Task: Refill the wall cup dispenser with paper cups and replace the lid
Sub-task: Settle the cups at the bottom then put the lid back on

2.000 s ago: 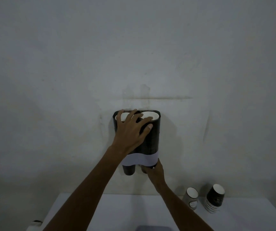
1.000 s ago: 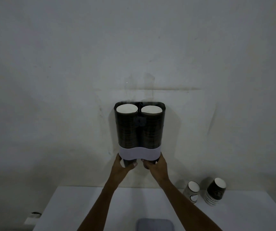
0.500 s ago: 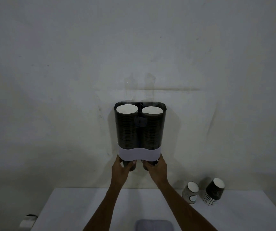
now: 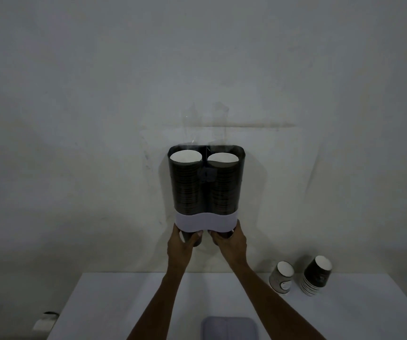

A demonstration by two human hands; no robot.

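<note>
A dark twin-tube cup dispenser (image 4: 206,185) with a pale band at its base hangs on the wall. Both tubes are open at the top, with stacked paper cups (image 4: 186,157) showing white insides in each. My left hand (image 4: 182,244) wraps the cup poking out under the left tube. My right hand (image 4: 229,240) wraps the cup under the right tube. A pale grey lid (image 4: 229,328) lies flat on the white table at the near edge, between my forearms.
The white table (image 4: 114,298) stands against a plain wall. At its back right sit a light patterned cup stack (image 4: 281,277) and a dark cup stack (image 4: 316,274), both tilted. A small pale object (image 4: 44,321) lies left of the table.
My left hand came off the dispenser's top and dropped to the cup under the left tube. Since then both hands stay at the bottom outlets, almost still.
</note>
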